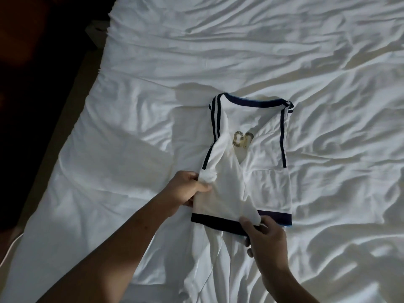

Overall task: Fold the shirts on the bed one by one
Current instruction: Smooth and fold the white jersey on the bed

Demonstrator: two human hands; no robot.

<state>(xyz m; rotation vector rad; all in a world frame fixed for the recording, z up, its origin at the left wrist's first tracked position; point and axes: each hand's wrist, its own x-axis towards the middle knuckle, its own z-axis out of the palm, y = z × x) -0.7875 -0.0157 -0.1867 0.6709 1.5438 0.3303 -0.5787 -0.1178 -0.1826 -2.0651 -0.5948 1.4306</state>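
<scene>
A white sports shirt (262, 171) with dark navy stripes, collar trim and gold print lies in the middle of the bed, collar pointing away from me, both sides folded inward over its back. My left hand (190, 189) pinches the folded left sleeve and side edge. My right hand (264, 239) grips the dark hem band at the near edge, thumb on top. More white cloth (209, 265) trails down toward me under my arms; whether it belongs to this shirt I cannot tell.
A wrinkled white bedsheet (284, 51) covers the whole bed. The bed's left edge (72, 132) runs diagonally, with dark floor beyond it. A thin white cable (9, 248) hangs at the lower left.
</scene>
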